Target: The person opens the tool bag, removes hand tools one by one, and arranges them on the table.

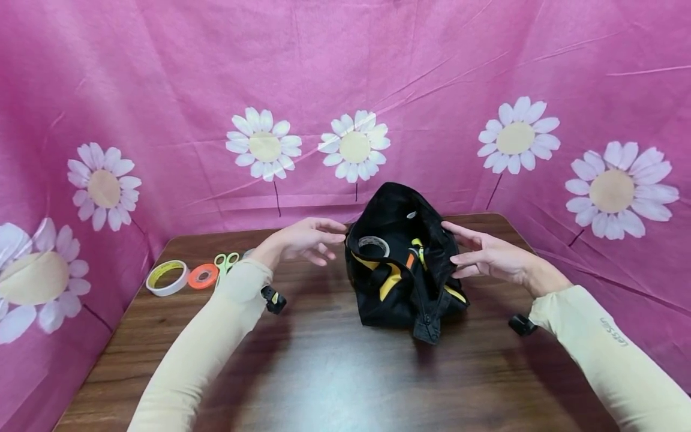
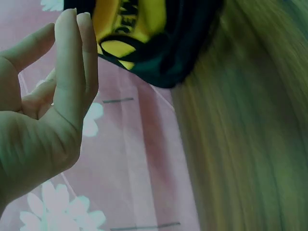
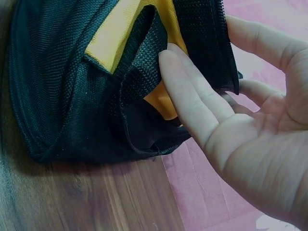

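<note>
A black tool bag (image 1: 372, 306) with yellow trim stands on the table, its zipped top gaping. Inside it lie a roll of tape (image 1: 375, 246) and a yellow-and-black tool (image 1: 418, 251), partly hidden by the walls. My left hand (image 1: 302, 240) reaches to the bag's left rim, fingers loosely extended and holding nothing. At the right side, my right hand (image 1: 493, 258) has its fingertips against the bag with fingers nearly straight. The right wrist view has two fingers (image 3: 192, 91) over the outer webbing strap (image 3: 144, 62), while others pass behind the zippered edge (image 3: 226, 43).
On the table's left lie a white tape roll (image 1: 167, 278), an orange tape roll (image 1: 203, 276) and green-handled scissors (image 1: 225, 262), partly behind the left forearm. A pink cloth with daisies (image 1: 421, 72) hangs behind the wooden table (image 1: 324, 372).
</note>
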A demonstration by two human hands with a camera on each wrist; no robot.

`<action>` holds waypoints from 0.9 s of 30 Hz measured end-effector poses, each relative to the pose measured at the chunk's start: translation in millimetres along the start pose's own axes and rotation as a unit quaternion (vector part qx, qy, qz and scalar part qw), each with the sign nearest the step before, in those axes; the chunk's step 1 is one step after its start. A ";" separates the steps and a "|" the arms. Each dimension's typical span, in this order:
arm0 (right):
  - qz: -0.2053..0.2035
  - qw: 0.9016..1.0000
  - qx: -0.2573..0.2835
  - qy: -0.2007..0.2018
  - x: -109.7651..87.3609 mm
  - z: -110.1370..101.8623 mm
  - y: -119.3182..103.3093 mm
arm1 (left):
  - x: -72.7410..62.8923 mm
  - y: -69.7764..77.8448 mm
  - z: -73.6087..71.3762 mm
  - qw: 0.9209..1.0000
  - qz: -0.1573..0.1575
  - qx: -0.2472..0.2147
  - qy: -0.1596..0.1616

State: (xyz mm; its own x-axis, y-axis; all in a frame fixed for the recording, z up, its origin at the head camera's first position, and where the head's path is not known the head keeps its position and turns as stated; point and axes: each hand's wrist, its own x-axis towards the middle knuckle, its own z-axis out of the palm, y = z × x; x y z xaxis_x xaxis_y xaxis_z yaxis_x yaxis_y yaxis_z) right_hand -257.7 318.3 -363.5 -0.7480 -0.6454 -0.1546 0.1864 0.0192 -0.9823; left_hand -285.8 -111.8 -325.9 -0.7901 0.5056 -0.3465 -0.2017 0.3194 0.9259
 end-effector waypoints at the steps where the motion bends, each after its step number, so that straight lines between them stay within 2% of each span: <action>1: 0.001 1.000 -0.002 0.002 -0.3 0.3 -0.2 | 1.5 3.8 2.6 1.000 0.004 -0.002 -0.003; 7: 0.003 1.000 -0.006 0.005 -0.3 0.1 -2.2 | 7.5 41.2 21.0 1.000 0.024 0.007 -0.017; 15: 0.005 1.000 -0.006 0.004 0.4 0.2 -2.0 | 21.3 82.3 44.4 0.999 0.026 0.035 -0.033; 21: 0.002 1.000 -0.004 0.001 0.7 -0.4 -2.1 | 37.0 97.9 55.7 0.997 0.009 0.065 -0.039; 27: 0.007 1.000 -0.005 -0.002 -0.5 0.3 -4.4 | 52.9 105.9 63.9 0.997 -0.011 0.068 -0.040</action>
State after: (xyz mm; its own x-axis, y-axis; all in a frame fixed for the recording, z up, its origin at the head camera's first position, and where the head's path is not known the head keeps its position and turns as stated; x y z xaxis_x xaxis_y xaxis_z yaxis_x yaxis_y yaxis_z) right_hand -258.0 318.4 -359.0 -0.7429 -0.6479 -0.1680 0.1901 0.0364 -0.9811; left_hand -312.0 0.0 -255.8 -0.7365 0.5576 -0.3830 -0.1337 0.4350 0.8904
